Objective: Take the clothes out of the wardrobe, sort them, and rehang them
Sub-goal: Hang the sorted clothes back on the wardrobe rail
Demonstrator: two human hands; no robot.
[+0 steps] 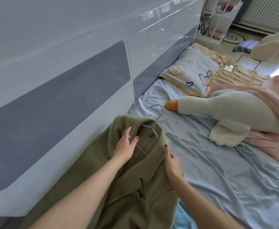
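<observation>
Pale blue sheets cover the bed point(226, 179) I am leaning over, with a glossy grey-and-white padded headboard wall point(61, 80) running along its left side.

Nearest me lies the olive-green woolly coat point(135, 187), spread flat on the bed against that wall. Its long axis runs from my body away toward the far side, hem near me, collar at the far end. Inside the collar sits a thin grey wire hanger point(153, 128), its hook pointing away from me and a little right, onto the bare sheet beyond the collar.

My left hand point(124, 146) rests on the inside of the collar, fingers straight and spread, the thumb close to the hanger's left arm; it holds nothing that I can see. My right hand point(172, 162) lies along the coat's right lapel edge, fingers extended and pressing the cloth flat, not curled round it. The hanger neck lies just beyond my left fingertips, nearer that hand than the right, so I judge the left is better placed to draw it out or lift the coat by it.

Farther off on the right lies a white plush goose with an orange beak point(234, 109), partly on a pink blanket point(270, 142). Beyond it, a cartoon-printed pillow point(191, 71) sits at the far end of the bed.
</observation>
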